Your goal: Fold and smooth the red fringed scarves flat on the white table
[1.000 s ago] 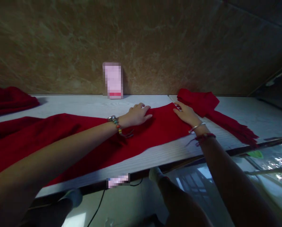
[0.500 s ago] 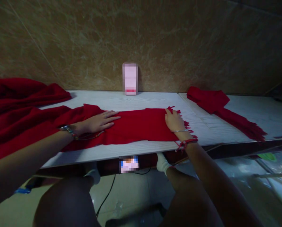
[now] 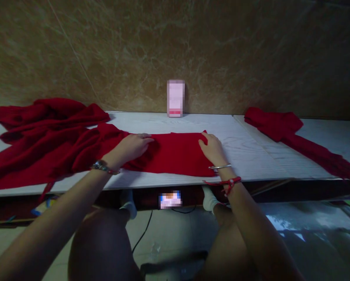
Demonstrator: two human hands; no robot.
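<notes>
A red scarf (image 3: 175,154) lies across the white bench top, smooth in the middle and bunched into loose folds on the left. My left hand (image 3: 134,146) is arched over the cloth where the folds begin, its fingers bent and closed on the scarf; the fingertips are partly hidden. At the flat right end, my right hand (image 3: 213,148) curls its thumb and fingers around the scarf's edge. Only a little fringe shows beneath that wrist.
A second red scarf (image 3: 286,130) lies crumpled at the right. More red cloth (image 3: 60,111) is heaped against the wall at the left. A pink, blurred upright object (image 3: 175,97) leans on the marbled wall (image 3: 134,50). Below the bench's front edge are my knees and a black cable (image 3: 142,232).
My left hand has gone from lying flat to arched with bent fingers. The fringe at the right end is now mostly out of sight. The view has shifted left.
</notes>
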